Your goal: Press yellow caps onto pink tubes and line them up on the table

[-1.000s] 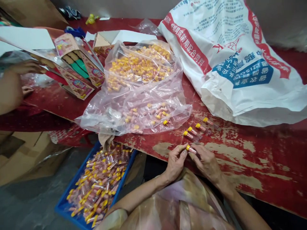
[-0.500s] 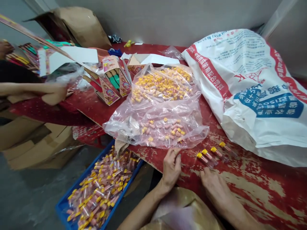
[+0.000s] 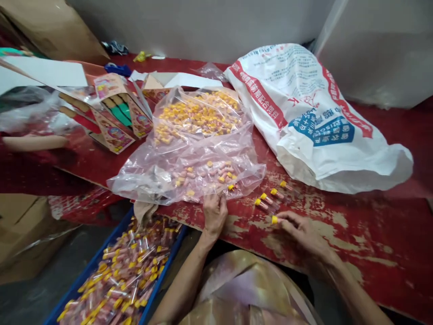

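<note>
White woven sack (image 3: 314, 113) on the tabletop (image 3: 355, 225): printed text all over, seen upside down. Red diagonal band along its left edge carries white Chinese characters, too small and inverted to read reliably. Blue panel mid-sack has white Chinese characters, also inverted, not legible. Red logo above it looks like a letter "K" upside down, with a red outline drawing beside it. Fine blue print block on the upper part, unreadable. Second red band at the right edge, characters unreadable. Pink cartons (image 3: 117, 113) at left show cartoon pictures and small lettering, too blurred to read. No readable numbers anywhere.
</note>
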`<state>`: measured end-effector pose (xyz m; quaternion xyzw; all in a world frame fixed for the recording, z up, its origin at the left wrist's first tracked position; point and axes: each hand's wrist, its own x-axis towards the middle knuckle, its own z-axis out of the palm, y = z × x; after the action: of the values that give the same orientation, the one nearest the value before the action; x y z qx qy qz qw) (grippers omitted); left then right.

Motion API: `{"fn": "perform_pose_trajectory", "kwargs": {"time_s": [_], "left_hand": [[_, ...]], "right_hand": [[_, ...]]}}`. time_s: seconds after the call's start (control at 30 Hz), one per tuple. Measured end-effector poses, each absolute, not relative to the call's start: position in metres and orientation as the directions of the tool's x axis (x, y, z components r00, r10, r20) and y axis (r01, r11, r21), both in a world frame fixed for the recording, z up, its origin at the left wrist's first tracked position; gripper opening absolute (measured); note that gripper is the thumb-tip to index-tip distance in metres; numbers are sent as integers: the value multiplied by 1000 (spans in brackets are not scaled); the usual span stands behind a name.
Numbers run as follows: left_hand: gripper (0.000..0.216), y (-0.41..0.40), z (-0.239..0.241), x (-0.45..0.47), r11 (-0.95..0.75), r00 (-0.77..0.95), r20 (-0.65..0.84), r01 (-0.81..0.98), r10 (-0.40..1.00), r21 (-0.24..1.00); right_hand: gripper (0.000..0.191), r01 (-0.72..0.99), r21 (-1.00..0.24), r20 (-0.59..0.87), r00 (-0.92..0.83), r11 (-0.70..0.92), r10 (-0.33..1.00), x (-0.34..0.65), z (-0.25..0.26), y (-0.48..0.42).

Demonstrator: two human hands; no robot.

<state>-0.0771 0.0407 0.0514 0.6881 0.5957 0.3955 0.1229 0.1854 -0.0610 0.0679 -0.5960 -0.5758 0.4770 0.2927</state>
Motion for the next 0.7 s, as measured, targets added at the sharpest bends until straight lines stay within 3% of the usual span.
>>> {"fn": "perform_pose_trajectory", "kwargs": {"time_s": [0.13,0.3,0.57,0.7], "left_hand": [[25,43,47,-80,-242,-9,382,759,924,604],[29,52,47,-72,-281,24,399,748,917,601],[29,67,49,-72,-295,53,385,740,921,604],[28,81,48,-74,-346,86,429,739,899,577]], "right_hand": [[40,-23,-954,-300,91,-299,950,201,57,-75],[41,-176,-948,-290,138,-264,947,211,42,-73],[40,190,-959,-172,203,-211,964,225,50,-64],[31,537,-820,-34,305,-201,952,235,68,-59]]}}
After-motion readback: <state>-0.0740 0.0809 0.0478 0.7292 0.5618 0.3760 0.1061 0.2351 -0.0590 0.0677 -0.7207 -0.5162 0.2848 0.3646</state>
